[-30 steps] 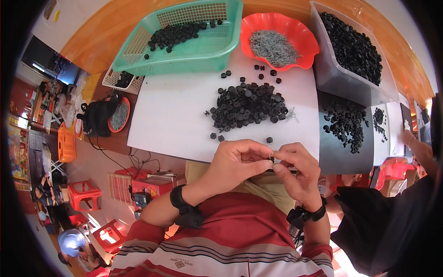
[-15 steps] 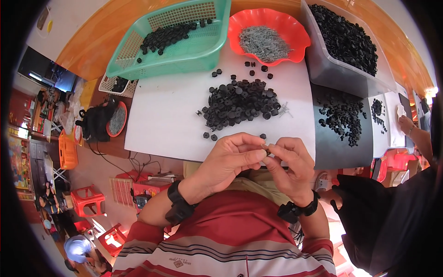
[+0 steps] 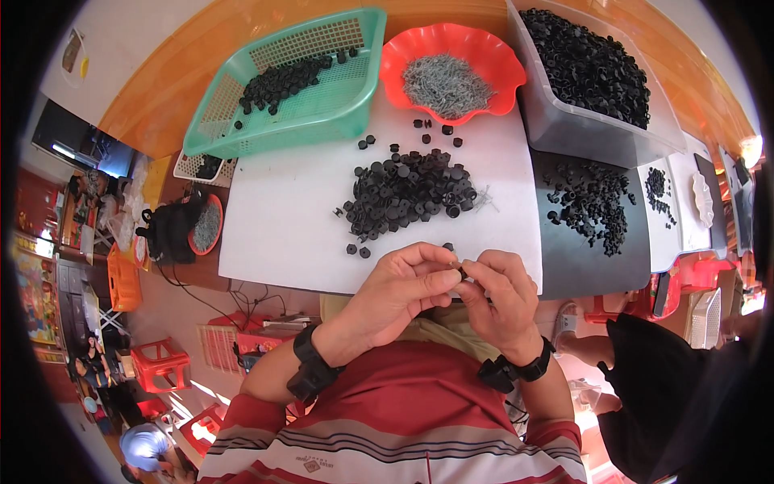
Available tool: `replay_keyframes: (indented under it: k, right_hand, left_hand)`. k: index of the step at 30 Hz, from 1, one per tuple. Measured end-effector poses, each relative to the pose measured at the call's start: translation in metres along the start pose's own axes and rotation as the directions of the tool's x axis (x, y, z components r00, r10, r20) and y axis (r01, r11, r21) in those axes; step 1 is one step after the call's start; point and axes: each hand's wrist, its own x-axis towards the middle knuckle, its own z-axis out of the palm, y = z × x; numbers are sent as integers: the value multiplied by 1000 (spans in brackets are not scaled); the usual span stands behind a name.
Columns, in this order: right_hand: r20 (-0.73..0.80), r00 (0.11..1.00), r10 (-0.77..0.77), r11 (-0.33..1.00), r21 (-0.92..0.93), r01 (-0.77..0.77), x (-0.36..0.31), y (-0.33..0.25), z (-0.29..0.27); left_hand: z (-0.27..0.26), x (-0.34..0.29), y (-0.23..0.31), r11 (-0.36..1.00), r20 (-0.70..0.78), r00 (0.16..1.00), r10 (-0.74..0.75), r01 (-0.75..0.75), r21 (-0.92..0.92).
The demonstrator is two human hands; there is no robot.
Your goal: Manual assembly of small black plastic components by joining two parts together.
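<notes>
Above the near edge of the white-topped table, my left hand point(image 3: 405, 288) and my right hand point(image 3: 503, 295) meet with their fingertips pinched together. Between them shows a small dark piece point(image 3: 461, 273), mostly covered by the fingers; its exact kind is hidden. Just beyond my hands lies a heap of black plastic caps point(image 3: 407, 194), several of them with a hole in the middle. A few loose metal screws point(image 3: 484, 196) rest at the heap's right edge, and single caps are scattered around it.
Behind the heap stand a green basket point(image 3: 282, 147) with black caps, a red scalloped bowl point(image 3: 509, 89) of screws and a clear bin point(image 3: 597, 141) full of black parts. More small black parts point(image 3: 595, 206) lie on a dark mat to the right. A person in black point(image 3: 661, 387) is at the right.
My hands stay together, fingers shifted slightly around the small piece. The other person's hand has left the white dish at the far right. The whole view has shifted a little.
</notes>
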Motion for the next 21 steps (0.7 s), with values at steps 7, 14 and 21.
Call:
replay_keyframes:
  k: [7,14,21]
  right_hand:
    - [-67,994,83,997,13,-82,-3,3,-5]
    - [-136,981,138,989,81,-128,-2,10,-18]
    - [-138,973,184,979,116,-168,-7,15,-25]
  left_hand:
    - [15,11,4,739,-60,925,376,-260,622]
    - [11,48,30,-445,527,590,612,-293,846]
    - [12,56,25,-661,630,618,470,-227,715]
